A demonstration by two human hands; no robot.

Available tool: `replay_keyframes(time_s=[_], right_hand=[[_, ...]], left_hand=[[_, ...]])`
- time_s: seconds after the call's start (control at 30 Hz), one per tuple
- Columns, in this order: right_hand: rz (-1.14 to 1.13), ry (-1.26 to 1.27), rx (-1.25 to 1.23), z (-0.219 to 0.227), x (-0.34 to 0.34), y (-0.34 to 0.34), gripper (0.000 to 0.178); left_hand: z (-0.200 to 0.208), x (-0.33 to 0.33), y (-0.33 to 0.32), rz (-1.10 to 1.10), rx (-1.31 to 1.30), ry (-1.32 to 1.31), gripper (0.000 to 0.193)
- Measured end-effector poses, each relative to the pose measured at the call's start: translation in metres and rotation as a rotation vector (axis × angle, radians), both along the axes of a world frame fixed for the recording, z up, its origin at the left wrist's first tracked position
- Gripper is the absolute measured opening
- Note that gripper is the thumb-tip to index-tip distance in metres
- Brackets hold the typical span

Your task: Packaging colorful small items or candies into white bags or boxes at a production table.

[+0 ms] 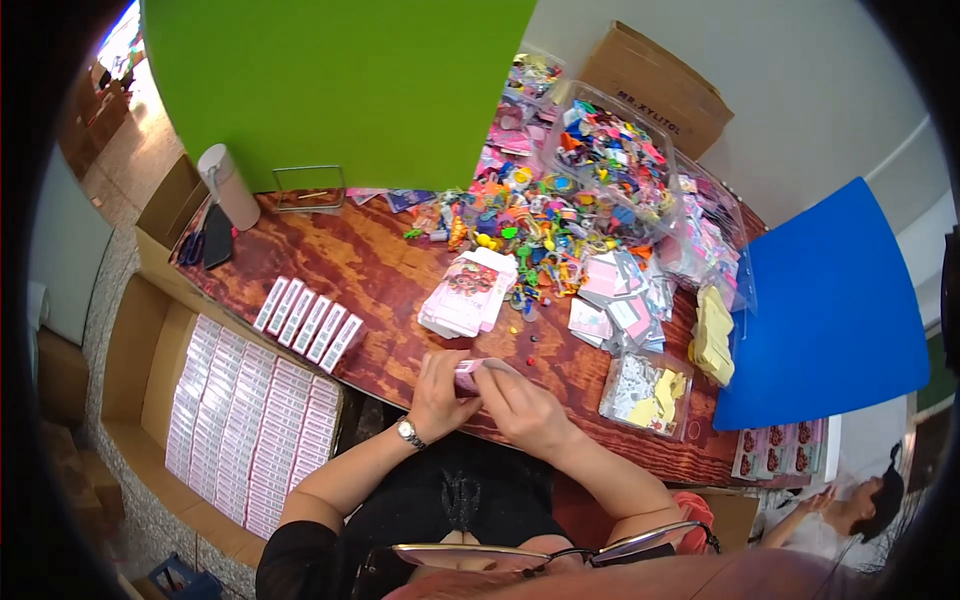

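Near the table's front edge I hold a small pink box between both hands. My left hand is closed round its left side. The fingers of my right hand press at its right end and partly cover it. Just beyond my hands lies a stack of flat pink-and-white printed cartons. A row of several small upright boxes stands to the left of my hands. Whether the box in my hands is closed cannot be made out.
A heap of colourful small toys spreads at the back, beside a clear toy-filled tub. Paper cards, a clear tray and a blue panel are right. A large carton of packed boxes, a tumbler and a phone are left.
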State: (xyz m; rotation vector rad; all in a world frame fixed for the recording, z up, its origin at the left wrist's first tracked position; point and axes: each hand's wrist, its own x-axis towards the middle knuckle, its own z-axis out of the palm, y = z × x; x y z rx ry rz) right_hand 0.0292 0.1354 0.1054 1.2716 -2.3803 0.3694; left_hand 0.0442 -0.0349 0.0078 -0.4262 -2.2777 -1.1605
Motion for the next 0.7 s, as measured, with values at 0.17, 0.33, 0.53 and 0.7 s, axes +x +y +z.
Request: replay_keyframes(time_s=[0.17,0.33,0.53,0.7], right_hand=[[0.114,-0.151,-0.015,-0.025,-0.002,0.014,0.052],[0.070,-0.119,0.104,-0.032,0.002,0.013,0.054],[0.083,-0.289,-0.062,-0.032,-0.020,0.026,0.043],[-0.416,-0.629,-0.305,-0.061,-0.108,0.072,0.034]], left_hand=[[-0.009,0.008,-0.003,0.004,0.009,-0.093,0.071],[-0.012,0.006,-0.002,-0.008,-0.014,-0.100,0.075],[-0.009,0.006,-0.006,0.000,0.035,-0.131,0.072],[-0.004,0.004,-0.009,0.009,0.038,-0.201,0.071]])
